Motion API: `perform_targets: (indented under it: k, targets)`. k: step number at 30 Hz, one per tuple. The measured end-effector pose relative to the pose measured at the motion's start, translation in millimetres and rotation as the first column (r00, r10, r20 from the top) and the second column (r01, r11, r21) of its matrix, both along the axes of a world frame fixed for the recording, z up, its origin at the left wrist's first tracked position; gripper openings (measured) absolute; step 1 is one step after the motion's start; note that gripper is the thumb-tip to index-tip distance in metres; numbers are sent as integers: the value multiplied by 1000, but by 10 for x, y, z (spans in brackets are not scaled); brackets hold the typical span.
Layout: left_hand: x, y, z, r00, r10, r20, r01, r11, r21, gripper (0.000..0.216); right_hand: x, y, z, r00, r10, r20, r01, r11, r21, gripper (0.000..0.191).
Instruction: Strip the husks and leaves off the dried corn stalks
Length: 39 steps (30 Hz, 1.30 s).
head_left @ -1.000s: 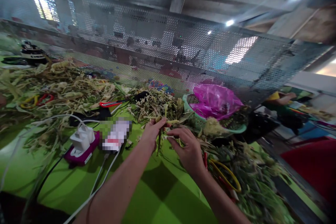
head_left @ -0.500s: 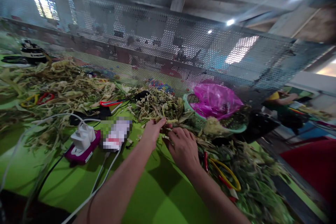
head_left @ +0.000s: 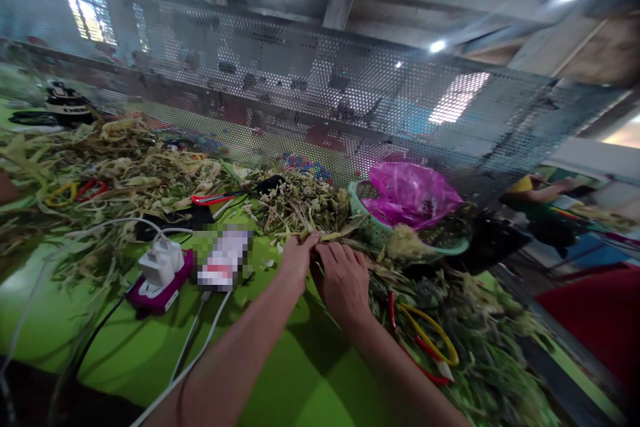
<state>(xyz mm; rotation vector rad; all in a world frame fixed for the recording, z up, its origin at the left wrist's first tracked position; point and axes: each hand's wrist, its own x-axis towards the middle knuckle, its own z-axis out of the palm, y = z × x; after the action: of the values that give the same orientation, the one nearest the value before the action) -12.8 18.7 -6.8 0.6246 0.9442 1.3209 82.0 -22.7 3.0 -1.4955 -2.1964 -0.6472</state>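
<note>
Held stems [head_left: 329, 237]: thin, pale yellow-green.
Stem pose: we see one length reaching right, a shorter bit pointing far.
Stem hold: pinched in our left hand [head_left: 297, 261].
Stem place: at the near side of the dry plant heap [head_left: 293, 203].

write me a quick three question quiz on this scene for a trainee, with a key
1. What sits in the green basket?
a) a phone
b) a magenta plastic bag
c) a pair of scissors
2. True or false: the left hand is holding a charging cable.
3. Fill in the colour: the white chargers are plugged into a ____ power strip.

Key:
1. b
2. False; it pinches a plant stem.
3. purple
</note>
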Motion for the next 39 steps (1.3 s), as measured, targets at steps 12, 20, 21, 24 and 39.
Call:
perform_targets:
  k: [12, 20, 21, 24, 39]
  targets:
    - [-61, 78, -25, 954, 38, -298, 9, 988, 155, 14, 42, 11, -51, 993, 0, -114, -3, 1000, -30, 11]
    - [-208, 89, 79, 933, -8, -361, 91, 973, 212, 16, 153, -24, 107, 912, 116, -393, -260, 906, -335, 10]
    - [-212, 95, 77, 934, -24, -357, 109, 969, 220, 18, 174, -19, 130, 888, 119, -444, -290, 894, -342, 9]
    - [-201, 119, 48, 949, -79, -305, 151, 964, 220, 23, 268, 19, 165, 785, 103, -610, -311, 919, -244, 9]
    - [-137, 35, 58, 910, -401, -107, 408, 911, 60, 41, 522, 258, 17, 557, -38, -830, -347, 897, -274, 27]
